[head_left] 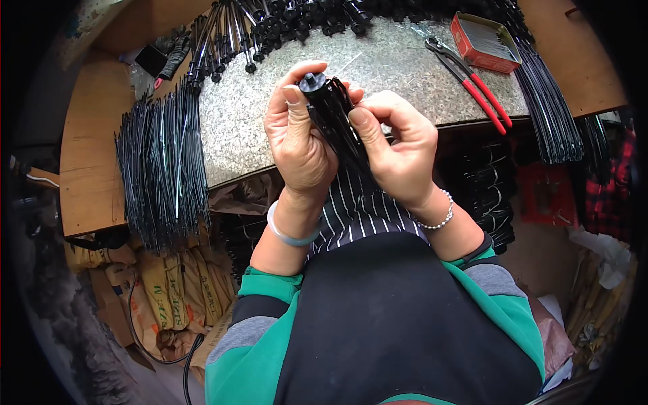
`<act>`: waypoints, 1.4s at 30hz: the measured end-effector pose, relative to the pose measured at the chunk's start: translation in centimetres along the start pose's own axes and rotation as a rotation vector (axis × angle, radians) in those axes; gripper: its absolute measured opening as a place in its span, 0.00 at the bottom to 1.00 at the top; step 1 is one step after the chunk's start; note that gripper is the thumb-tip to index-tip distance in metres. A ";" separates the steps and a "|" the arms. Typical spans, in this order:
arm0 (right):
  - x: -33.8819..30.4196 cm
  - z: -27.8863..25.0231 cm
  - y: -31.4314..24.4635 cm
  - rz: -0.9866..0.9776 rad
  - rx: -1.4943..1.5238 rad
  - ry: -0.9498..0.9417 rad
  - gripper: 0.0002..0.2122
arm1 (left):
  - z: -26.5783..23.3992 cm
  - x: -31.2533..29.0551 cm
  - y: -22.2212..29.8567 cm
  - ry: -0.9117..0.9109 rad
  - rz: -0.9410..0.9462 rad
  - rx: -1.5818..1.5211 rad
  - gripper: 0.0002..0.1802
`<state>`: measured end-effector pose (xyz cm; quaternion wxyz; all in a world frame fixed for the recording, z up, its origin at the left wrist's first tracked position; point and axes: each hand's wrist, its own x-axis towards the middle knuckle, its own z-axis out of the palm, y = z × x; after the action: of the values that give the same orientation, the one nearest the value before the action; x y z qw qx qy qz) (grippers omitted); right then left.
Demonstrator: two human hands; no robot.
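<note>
Above the near edge of the speckled tabletop, my left hand (300,145) is wrapped round a folded umbrella frame (332,121). Its round black top cap (312,83) faces up between my left thumb and fingers. Thin black ribs hang down from the cap, close together, toward my striped apron. My right hand (405,155) pinches at the ribs on the right side, thumb against forefinger. Whatever small piece may be between those right fingertips is hidden.
Black ribs (162,162) overhang the table's left edge, and more ribs (550,108) the right. Dark shafts (229,30) are heaped at the back. Red-handled pliers (480,101) lie beside a red box (484,57) of thin pins. Brown paper sacks (182,290) stand below left.
</note>
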<state>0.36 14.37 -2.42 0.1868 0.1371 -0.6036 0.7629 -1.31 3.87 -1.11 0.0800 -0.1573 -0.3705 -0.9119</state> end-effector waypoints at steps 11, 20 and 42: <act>-1.2 1.7 1.6 0.089 -0.055 0.036 0.18 | -0.9 1.4 0.5 -0.099 -0.160 -0.175 0.33; -2.2 0.4 3.1 -0.208 -0.393 -0.109 0.26 | 1.1 -1.2 1.8 -0.001 -0.093 0.456 0.14; 4.0 -17.9 1.1 -0.227 -1.681 -0.146 0.09 | -0.7 -0.8 3.4 0.043 -0.028 0.564 0.08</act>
<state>-3.40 32.00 -5.88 0.2626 0.0612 -0.9626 0.0272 0.18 1.00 0.34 0.1157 -0.1041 -0.6101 -0.7769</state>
